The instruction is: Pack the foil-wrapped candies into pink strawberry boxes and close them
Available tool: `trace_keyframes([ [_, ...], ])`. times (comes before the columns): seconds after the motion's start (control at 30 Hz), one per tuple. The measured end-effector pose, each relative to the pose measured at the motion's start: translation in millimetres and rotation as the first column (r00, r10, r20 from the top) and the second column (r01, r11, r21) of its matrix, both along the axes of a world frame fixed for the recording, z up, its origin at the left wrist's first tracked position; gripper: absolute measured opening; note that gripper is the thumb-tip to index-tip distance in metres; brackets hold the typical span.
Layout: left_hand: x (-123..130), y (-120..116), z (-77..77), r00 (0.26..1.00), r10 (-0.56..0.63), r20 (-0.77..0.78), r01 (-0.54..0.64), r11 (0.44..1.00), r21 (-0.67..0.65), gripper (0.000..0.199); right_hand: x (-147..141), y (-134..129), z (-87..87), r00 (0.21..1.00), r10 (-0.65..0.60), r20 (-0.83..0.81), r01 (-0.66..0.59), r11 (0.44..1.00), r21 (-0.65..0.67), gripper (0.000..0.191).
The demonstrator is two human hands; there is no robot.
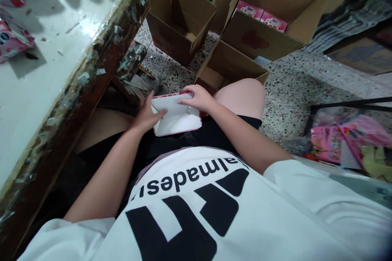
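Observation:
A small cardboard box, white inside with red-patterned edges, rests on my lap with its open side facing up. My left hand grips its left end, thumb over the inner wall and fingers outside. At the far right corner my right hand holds the box, thumb inside and fingers curled over the back edge. Nothing shows inside the box. Its printed outer faces are mostly hidden.
A worn-edged table on the left bears several strawberry-printed items. Ahead stand open cartons, one with pink boxes inside. Pink plastic packages lie at the right.

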State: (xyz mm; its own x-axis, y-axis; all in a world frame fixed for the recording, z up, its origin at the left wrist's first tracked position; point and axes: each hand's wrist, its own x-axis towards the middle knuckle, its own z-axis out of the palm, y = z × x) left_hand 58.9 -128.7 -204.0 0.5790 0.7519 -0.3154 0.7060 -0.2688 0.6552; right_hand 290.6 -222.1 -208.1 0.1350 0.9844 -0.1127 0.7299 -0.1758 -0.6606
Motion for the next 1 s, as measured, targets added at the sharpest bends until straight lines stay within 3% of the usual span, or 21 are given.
trace_keyframes([
  [0.17, -5, -8, 6.3, 0.995, -0.090, -0.050, 0.086, 0.993, -0.083, 0.133, -23, 2, 19.0, 0.949, 0.038, 0.314, -0.040, 0.999, -0.001, 0.058],
  [0.27, -9, -9, 8.7, 0.985, -0.149, -0.088, 0.142, 0.987, -0.073, 0.142, -44, 4, 25.2, 0.920, 0.115, 0.374, -0.127, 0.992, 0.008, 0.087],
  [0.33, -12, -8, 8.0, 0.980, -0.174, -0.096, 0.168, 0.984, -0.062, 0.143, -55, 5, 25.7, 0.906, 0.138, 0.400, -0.141, 0.990, -0.021, 0.093],
  [0.43, -15, -6, 5.6, 0.977, -0.192, -0.093, 0.189, 0.981, -0.039, 0.141, -61, 6, 23.6, 0.907, 0.121, 0.402, -0.102, 0.992, -0.070, 0.081],
  [0.57, -15, -4, 3.2, 0.975, -0.213, -0.065, 0.212, 0.977, -0.024, 0.136, -51, 12, 21.6, 0.936, 0.128, 0.329, -0.092, 0.988, -0.123, 0.080],
  [0.7, -14, -5, 1.9, 0.984, -0.179, -0.003, 0.179, 0.984, 0.005, 0.145, -25, 19, 28.5, 0.990, 0.136, 0.044, -0.123, 0.966, -0.227, 0.043],
  [0.77, -12, -5, 5.1, 0.983, -0.167, 0.077, 0.164, 0.985, 0.046, 0.144, -12, 19, 40.0, 0.997, 0.078, -0.015, -0.079, 0.970, -0.229, 0.041],
  [0.83, -11, -6, 14.1, 0.957, -0.196, 0.212, 0.177, 0.979, 0.105, 0.136, -3, 15, 59.9, 0.999, 0.041, 0.029, -0.034, 0.980, -0.198, 0.034],
  [1.0, -4, -15, 63.5, 0.772, -0.342, 0.537, 0.197, 0.930, 0.309, 0.108, 11, -14, 136.1, 1.000, -0.023, 0.006, 0.023, 1.000, 0.016, 0.036],
])
